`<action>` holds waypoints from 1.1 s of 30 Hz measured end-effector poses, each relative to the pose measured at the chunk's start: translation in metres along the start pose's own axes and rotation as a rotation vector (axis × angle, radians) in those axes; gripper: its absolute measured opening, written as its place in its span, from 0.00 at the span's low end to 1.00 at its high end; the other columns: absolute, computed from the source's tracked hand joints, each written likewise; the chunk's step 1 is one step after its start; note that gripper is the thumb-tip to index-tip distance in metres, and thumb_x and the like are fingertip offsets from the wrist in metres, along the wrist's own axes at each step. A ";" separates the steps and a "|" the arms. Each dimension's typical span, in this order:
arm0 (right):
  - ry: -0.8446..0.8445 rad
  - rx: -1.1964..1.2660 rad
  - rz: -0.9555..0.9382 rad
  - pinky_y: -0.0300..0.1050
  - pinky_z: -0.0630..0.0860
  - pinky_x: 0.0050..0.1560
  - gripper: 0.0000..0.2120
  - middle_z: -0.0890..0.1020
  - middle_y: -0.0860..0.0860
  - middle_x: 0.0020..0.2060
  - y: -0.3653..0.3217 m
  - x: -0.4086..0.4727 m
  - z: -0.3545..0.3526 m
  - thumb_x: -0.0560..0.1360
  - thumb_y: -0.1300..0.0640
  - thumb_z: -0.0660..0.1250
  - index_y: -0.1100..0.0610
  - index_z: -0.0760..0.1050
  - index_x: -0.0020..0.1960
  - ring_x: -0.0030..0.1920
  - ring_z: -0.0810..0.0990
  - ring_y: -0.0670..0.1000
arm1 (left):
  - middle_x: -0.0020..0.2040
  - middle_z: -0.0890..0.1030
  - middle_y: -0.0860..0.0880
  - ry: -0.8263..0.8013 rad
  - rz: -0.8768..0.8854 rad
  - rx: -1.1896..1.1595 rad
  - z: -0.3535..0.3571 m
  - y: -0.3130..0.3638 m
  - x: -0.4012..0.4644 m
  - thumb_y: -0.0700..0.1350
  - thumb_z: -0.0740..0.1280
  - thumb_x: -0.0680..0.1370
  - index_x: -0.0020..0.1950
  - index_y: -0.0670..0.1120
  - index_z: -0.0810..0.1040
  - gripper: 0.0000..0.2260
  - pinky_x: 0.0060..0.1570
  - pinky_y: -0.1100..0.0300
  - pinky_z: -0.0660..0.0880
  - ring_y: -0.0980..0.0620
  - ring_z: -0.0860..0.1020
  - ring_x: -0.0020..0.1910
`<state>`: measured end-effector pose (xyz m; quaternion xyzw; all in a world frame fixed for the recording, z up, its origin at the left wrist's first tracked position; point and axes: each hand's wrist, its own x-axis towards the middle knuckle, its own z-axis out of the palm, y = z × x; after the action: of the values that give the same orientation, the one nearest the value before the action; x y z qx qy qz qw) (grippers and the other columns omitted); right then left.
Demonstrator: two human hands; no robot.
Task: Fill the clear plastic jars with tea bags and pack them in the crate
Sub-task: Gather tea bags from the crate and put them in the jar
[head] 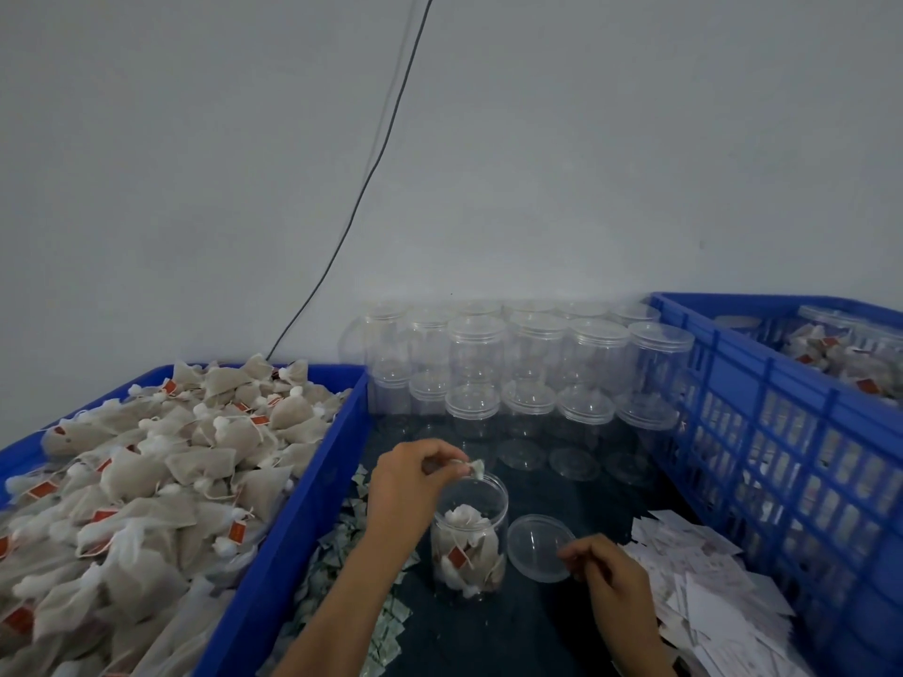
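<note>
An open clear jar (pixel 469 539) stands upright on the dark counter (pixel 527 627), between the two blue containers, partly filled with tea bags (pixel 464 549) whose red tags show through the wall. The left hand (pixel 415 473) hovers just above the jar's mouth, thumb and fingers pinching a small greenish sachet (pixel 475 467) over the opening. The jar's lid (pixel 540 547) lies flat on the counter just beside the jar on its right, and the right hand (pixel 611 576) sits at the lid's near edge with fingers curled; whether they hold anything I cannot tell. Behind the jar, rows of empty lidded jars (pixel 527 364) are stacked against the wall, with a few loose lids in front. At left a blue tray (pixel 303 486) is heaped with loose tea bags (pixel 146 471). At right a blue slatted crate (pixel 782 456) holds filled jars (pixel 840 349). Small green sachets (pixel 342 554) lie by the tray, and white paper slips (pixel 708 593) are piled beside the crate
</note>
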<state>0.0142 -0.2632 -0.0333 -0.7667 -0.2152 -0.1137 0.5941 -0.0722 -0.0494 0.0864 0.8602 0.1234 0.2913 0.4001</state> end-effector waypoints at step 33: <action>-0.351 -0.861 0.229 0.35 0.70 0.47 0.10 0.76 0.50 0.57 0.004 0.047 -0.060 0.74 0.57 0.70 0.49 0.76 0.54 0.52 0.75 0.47 | 0.63 0.71 0.53 0.078 -0.017 -0.554 0.088 -0.073 -0.057 0.38 0.82 0.59 0.65 0.68 0.54 0.51 0.50 0.70 0.75 0.57 0.76 0.59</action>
<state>0.0620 -0.3126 -0.0009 -0.9695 -0.1598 0.0050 0.1859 -0.0634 -0.0818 -0.0371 0.7051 0.0616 0.3434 0.6174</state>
